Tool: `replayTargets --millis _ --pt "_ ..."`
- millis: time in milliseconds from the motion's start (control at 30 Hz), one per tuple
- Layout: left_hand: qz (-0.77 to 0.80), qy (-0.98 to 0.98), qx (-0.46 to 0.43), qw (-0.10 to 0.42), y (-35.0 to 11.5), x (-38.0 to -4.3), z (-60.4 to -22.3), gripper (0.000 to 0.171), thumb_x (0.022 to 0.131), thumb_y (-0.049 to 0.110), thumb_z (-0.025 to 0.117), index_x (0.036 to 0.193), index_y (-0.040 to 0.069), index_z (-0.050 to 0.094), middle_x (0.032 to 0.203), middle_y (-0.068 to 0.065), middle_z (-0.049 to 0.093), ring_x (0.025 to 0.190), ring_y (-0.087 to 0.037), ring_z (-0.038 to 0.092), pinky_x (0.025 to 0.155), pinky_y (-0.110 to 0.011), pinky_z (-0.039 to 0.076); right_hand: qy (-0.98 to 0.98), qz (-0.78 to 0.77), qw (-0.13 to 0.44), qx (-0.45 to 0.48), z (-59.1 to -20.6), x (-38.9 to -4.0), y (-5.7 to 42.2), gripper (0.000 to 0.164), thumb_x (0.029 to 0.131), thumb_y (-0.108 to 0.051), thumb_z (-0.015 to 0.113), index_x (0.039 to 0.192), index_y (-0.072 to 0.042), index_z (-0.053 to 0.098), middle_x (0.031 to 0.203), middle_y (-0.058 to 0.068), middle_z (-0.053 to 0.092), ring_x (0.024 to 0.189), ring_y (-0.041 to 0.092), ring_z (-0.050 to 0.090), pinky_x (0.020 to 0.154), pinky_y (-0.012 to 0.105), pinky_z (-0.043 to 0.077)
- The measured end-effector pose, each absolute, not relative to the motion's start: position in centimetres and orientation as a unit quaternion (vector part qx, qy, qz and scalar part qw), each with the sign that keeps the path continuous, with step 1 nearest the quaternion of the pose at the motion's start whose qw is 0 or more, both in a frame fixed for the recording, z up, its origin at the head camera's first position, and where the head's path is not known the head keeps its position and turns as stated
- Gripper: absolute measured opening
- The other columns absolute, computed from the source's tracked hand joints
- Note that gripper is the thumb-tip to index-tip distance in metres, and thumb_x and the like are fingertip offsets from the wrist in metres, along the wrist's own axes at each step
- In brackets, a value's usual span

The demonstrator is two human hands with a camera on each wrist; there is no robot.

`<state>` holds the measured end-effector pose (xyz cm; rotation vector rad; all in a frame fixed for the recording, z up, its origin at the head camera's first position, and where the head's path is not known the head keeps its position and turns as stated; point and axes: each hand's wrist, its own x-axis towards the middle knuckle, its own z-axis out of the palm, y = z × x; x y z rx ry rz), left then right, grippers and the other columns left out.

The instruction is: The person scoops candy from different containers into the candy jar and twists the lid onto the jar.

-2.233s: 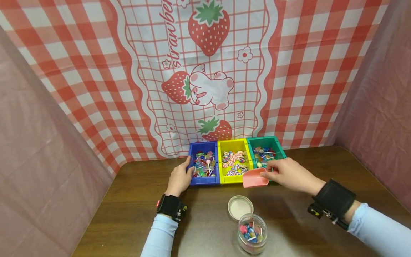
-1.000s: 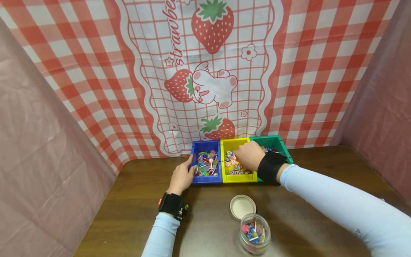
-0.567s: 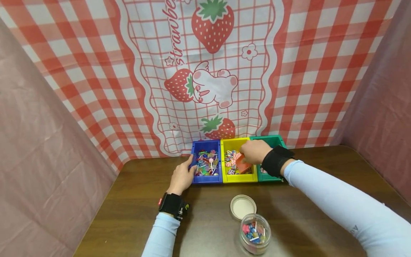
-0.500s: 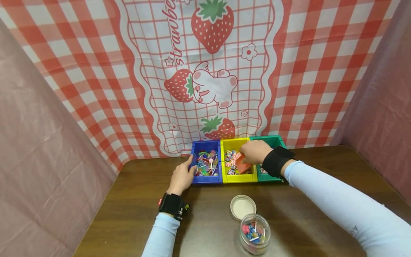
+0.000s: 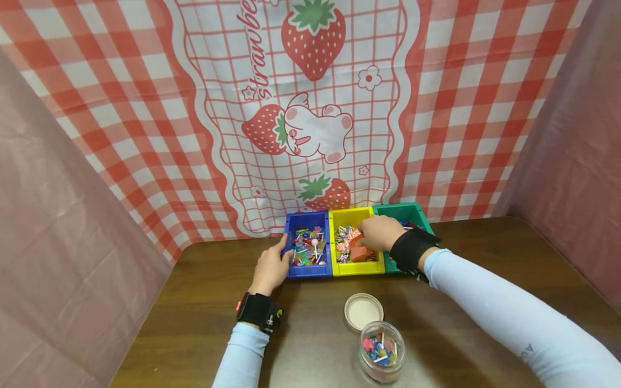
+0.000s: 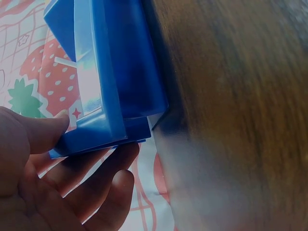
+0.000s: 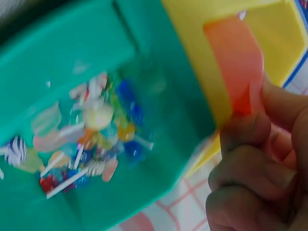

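My right hand (image 5: 381, 233) pinches a pink scoop (image 5: 358, 253) by its handle over the yellow bin (image 5: 356, 270). The scoop's blade is down among swirl-patterned candies in that bin. In the right wrist view, the thumb and curled fingers close on the scoop (image 7: 240, 57). My left hand (image 5: 269, 269) grips the outer side of the blue bin (image 5: 309, 272); the left wrist view has its thumb over the rim and its fingers beneath. The blue bin holds mixed lollipops and candies. Right of the yellow bin sits the green bin (image 7: 166, 139), partly hidden by my right wrist, with mixed candies inside.
Nearer me on the wooden table (image 5: 204, 323) stands a clear jar (image 5: 381, 353), part filled with colourful candies. A round pale lid (image 5: 364, 312) lies just behind it. A strawberry-print cloth (image 5: 315, 129) hangs close behind the bins.
My right hand has moved left with the scoop, from the green bin's front edge into the yellow bin, where the scoop now tilts differently. The left hand keeps its grip on the blue bin.
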<state>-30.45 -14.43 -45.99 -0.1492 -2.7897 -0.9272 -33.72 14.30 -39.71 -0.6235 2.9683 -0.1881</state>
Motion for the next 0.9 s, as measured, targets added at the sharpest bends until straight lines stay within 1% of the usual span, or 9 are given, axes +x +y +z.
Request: replayTargets --millis 100,133,167,300,367,500,600,733,900 --pt "-0.311 -0.944 -0.053 0.101 -14.5 -30.4 -46.0 0.051 0.099 0.023 0.063 0.148 0.013 0.05 0.133 -0.022 0.059 0.115 -0.04 0.06 0.091 -0.056 0.048 0.977 -0.064 0.042 -0.2 -40.2 -33.4 13.5 0.027 0.093 -0.034 0.071 0.093 -0.008 0.071 0.077 0.005 0.064 0.069 0.024 0.06 0.07 0.051 0.053" --pt "-0.309 -0.944 -0.054 0.101 -14.5 -30.4 -46.0 0.051 0.099 0.023 0.063 0.148 0.013 0.05 0.133 -0.022 0.059 0.115 -0.04 0.06 0.091 -0.056 0.048 0.978 -0.064 0.039 -0.197 -40.4 -33.3 13.3 0.027 0.093 -0.035 0.071 0.094 -0.008 0.071 0.077 0.005 0.065 0.069 0.024 0.061 0.075 0.056 0.052" --pt "-0.307 -0.945 -0.055 0.102 -14.5 -30.4 -46.0 0.051 0.099 0.023 0.063 0.148 0.013 0.05 0.133 -0.022 0.06 0.115 -0.04 0.061 0.091 -0.056 0.048 0.978 -0.066 0.039 -0.192 -40.5 -33.2 13.2 0.028 0.094 -0.035 0.07 0.095 -0.008 0.071 0.076 0.005 0.064 0.069 0.024 0.061 0.076 0.057 0.052" --pt "-0.306 -0.945 -0.052 0.105 -14.6 -30.3 -45.9 0.051 0.099 0.024 0.063 0.148 0.013 0.051 0.133 -0.022 0.06 0.115 -0.041 0.061 0.09 -0.057 0.048 0.982 -0.072 0.029 -0.173 -40.8 -32.9 12.9 0.028 0.094 -0.036 0.07 0.094 -0.008 0.07 0.071 0.004 0.06 0.064 0.023 0.057 0.07 0.048 0.053" --pt "-0.306 -0.945 -0.049 0.104 -14.6 -30.3 -45.9 0.051 0.1 0.024 0.062 0.148 0.013 0.05 0.134 -0.021 0.059 0.115 -0.041 0.06 0.091 -0.056 0.048 0.981 -0.076 0.022 -0.176 -41.0 -32.9 12.9 0.028 0.094 -0.036 0.069 0.094 -0.008 0.07 0.07 0.003 0.059 0.062 0.023 0.055 0.062 0.04 0.05" --pt "-0.306 -0.945 -0.051 0.103 -14.8 -30.4 -45.9 0.051 0.1 0.024 0.062 0.148 0.013 0.05 0.134 -0.021 0.059 0.115 -0.041 0.06 0.09 -0.057 0.048 0.976 -0.076 0.002 -0.204 -41.6 -32.9 13.2 0.029 0.093 -0.036 0.07 0.101 -0.008 0.072 0.074 0.002 0.059 0.063 0.021 0.053 0.058 0.033 0.046" --pt "-0.306 -0.945 -0.049 0.103 -14.9 -30.4 -46.1 0.051 0.1 0.024 0.062 0.148 0.014 0.05 0.134 -0.021 0.059 0.115 -0.041 0.06 0.09 -0.056 0.048 0.971 -0.084 -0.005 -0.224 -41.9 -33.0 13.4 0.028 0.093 -0.034 0.072 0.102 -0.008 0.072 0.074 0.001 0.058 0.062 0.02 0.052 0.056 0.03 0.043" --pt "-0.31 -0.945 -0.046 0.098 -14.8 -30.3 -46.1 0.051 0.099 0.024 0.063 0.148 0.014 0.05 0.134 -0.021 0.059 0.116 -0.04 0.06 0.091 -0.056 0.048 0.971 -0.081 -0.003 -0.226 -41.8 -33.0 13.5 0.026 0.093 -0.035 0.071 0.098 -0.009 0.071 0.072 0.001 0.059 0.062 0.02 0.054 0.057 0.032 0.046" --pt "-0.31 -0.944 -0.051 0.101 -14.5 -30.4 -46.0 0.051 0.099 0.023 0.063 0.148 0.013 0.051 0.134 -0.021 0.059 0.115 -0.04 0.06 0.091 -0.056 0.048 0.983 -0.071 -0.007 -0.171 -41.6 -32.8 12.9 0.03 0.094 -0.036 0.07 0.093 -0.006 0.07 0.073 0.006 0.062 0.064 0.023 0.058 0.063 0.041 0.053"
